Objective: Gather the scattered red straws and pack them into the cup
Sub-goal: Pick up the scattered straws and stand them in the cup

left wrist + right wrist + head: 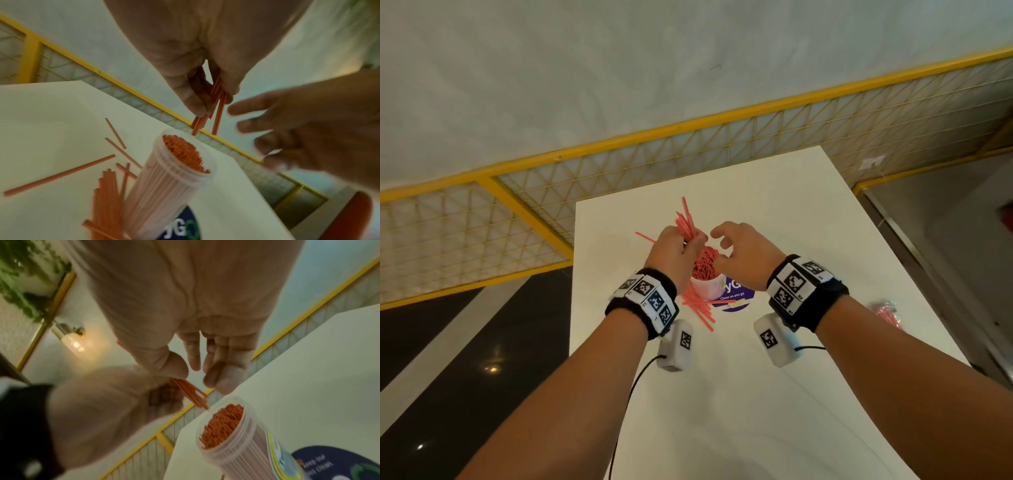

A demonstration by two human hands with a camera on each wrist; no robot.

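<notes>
A clear plastic cup (705, 286) (164, 183) (232, 444) stands on the white table (774, 212), packed with red straws (705, 265). My left hand (678, 251) (205, 97) grips a small bundle of red straws (686, 221) (216, 105) (191, 391) just above the cup's left rim, their lower ends pointing at the mouth. My right hand (736, 248) (197, 363) hovers over the cup's right side with loosely curled fingers, holding nothing. Loose straws (698, 306) (107, 191) lie on the table left of the cup.
A blue round sticker (736, 298) (333, 465) lies on the table under the cup. One more straw (645, 237) pokes out left of my left hand. A yellow-framed mesh fence (619, 161) runs behind the table. A red packet (887, 311) sits at the right edge.
</notes>
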